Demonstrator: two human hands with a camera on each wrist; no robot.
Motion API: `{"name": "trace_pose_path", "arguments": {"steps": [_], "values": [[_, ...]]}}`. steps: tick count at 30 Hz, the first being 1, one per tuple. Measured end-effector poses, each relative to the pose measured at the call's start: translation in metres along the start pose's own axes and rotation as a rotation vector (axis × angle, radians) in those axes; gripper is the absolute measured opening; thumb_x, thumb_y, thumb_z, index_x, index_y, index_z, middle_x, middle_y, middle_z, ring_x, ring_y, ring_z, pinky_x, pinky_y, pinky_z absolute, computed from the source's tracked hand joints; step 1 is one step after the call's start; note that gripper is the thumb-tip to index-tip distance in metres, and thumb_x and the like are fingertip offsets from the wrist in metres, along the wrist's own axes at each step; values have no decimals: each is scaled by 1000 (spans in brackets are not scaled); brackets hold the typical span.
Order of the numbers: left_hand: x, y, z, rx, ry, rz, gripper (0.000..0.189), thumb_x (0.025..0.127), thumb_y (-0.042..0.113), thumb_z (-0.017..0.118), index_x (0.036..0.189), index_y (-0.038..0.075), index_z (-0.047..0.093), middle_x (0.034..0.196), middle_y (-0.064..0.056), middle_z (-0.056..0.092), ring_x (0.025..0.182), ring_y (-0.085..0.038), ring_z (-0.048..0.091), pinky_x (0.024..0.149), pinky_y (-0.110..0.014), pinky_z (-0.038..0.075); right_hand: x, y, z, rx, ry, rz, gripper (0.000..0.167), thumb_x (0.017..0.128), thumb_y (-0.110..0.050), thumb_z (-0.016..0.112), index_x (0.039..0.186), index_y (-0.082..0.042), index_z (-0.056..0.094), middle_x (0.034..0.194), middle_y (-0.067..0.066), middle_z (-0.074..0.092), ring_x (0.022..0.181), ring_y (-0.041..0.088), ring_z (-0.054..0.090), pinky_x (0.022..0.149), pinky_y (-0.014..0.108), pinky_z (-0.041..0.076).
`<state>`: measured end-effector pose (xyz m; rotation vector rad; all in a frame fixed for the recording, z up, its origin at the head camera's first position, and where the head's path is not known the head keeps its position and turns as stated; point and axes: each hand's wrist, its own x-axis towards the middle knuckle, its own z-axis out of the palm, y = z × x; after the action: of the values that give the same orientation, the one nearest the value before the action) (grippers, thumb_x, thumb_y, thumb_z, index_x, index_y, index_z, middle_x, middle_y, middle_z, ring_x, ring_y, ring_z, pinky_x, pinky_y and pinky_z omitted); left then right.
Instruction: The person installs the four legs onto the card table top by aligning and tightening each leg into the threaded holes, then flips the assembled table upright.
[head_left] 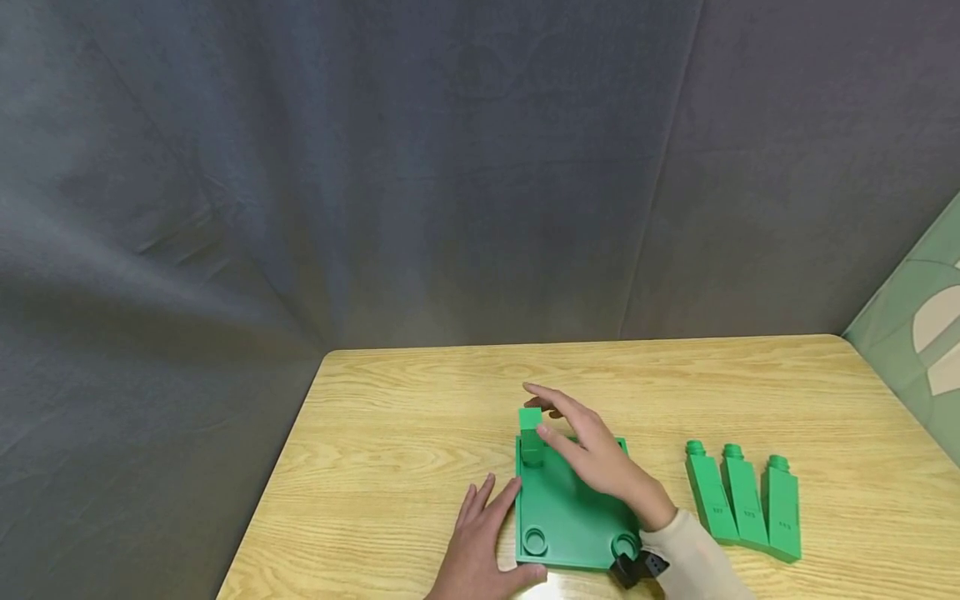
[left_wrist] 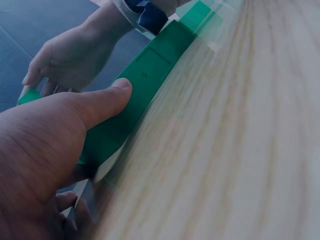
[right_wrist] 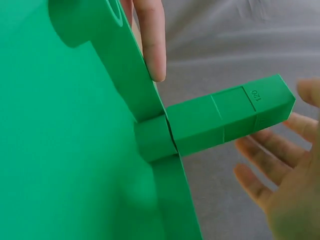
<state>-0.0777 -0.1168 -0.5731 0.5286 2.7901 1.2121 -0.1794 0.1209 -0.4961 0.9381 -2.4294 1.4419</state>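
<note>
A square green board (head_left: 570, 517) with a raised rim and round corner sockets lies on the table. A square green post (head_left: 531, 418) stands upright at its back left corner; in the right wrist view the post (right_wrist: 230, 115) bears the number 120. My left hand (head_left: 483, 546) holds the board's front left corner, fingers along the left side, thumb (left_wrist: 112, 100) against the front edge. My right hand (head_left: 588, 446) is around the post's top with its fingers loosely spread. In the right wrist view, the right hand's fingers (right_wrist: 270, 150) show apart from the post.
Three more green posts (head_left: 745, 504) with round threaded-looking ends lie side by side on the wooden table (head_left: 390, 467), right of the board. A dark grey cloth (head_left: 480, 183) hangs behind the table. A black device (head_left: 637, 569) is on my right wrist.
</note>
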Motion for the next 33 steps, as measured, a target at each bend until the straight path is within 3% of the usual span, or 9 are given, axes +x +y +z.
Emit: {"name": "trace_pose_path", "arguments": {"steps": [3, 7, 11, 16, 25, 30, 33], "values": [[0, 0, 0, -4, 2, -3, 107, 84, 72, 85, 174, 35, 39, 170, -15, 50, 161, -53, 34, 123, -81, 33, 0, 2, -1, 86, -38, -4, 51, 118, -8, 50, 168, -16, 51, 155, 4, 66, 141, 27, 63, 114, 53, 55], [0, 1, -1, -12, -7, -13, 107, 85, 71, 85, 174, 35, 39, 170, -15, 50, 162, -53, 33, 124, -80, 32, -1, 4, -1, 86, -58, 14, 46, 118, -11, 50, 162, -20, 60, 160, 0, 63, 148, 25, 59, 117, 53, 54], [0, 1, -2, -27, -24, -28, 106, 85, 72, 84, 174, 35, 39, 171, -13, 50, 163, -51, 32, 125, -80, 30, -1, 4, 1, 69, -36, 25, 41, 116, -12, 57, 156, -15, 65, 155, 4, 67, 135, 24, 66, 105, 50, 62], [1, 2, -3, -35, -35, -37, 106, 86, 71, 84, 174, 34, 38, 172, -16, 48, 163, -53, 31, 123, -83, 30, 0, 3, 3, 40, 1, 38, 37, 112, -14, 68, 149, -12, 67, 146, 7, 70, 125, 25, 69, 99, 52, 64], [0, 2, -3, -45, -35, -27, 105, 87, 70, 84, 175, 33, 38, 171, -15, 49, 163, -52, 31, 124, -83, 27, 2, -3, 7, -66, 126, 93, 32, 99, -15, 87, 125, -13, 70, 117, -1, 74, 106, 21, 74, 87, 42, 68], [1, 1, -3, -50, -42, -31, 105, 88, 70, 84, 175, 34, 38, 171, -13, 49, 164, -50, 31, 126, -82, 27, 2, -5, 9, -81, 154, 126, 32, 97, -17, 90, 121, -13, 69, 115, 0, 74, 100, 22, 75, 84, 36, 67], [1, 2, -3, -62, -53, -46, 104, 88, 71, 83, 174, 35, 38, 172, -10, 49, 165, -49, 30, 128, -80, 25, 1, -4, 9, -76, 148, 117, 35, 97, -17, 90, 124, -12, 69, 116, 2, 74, 100, 23, 75, 85, 39, 67]]}}
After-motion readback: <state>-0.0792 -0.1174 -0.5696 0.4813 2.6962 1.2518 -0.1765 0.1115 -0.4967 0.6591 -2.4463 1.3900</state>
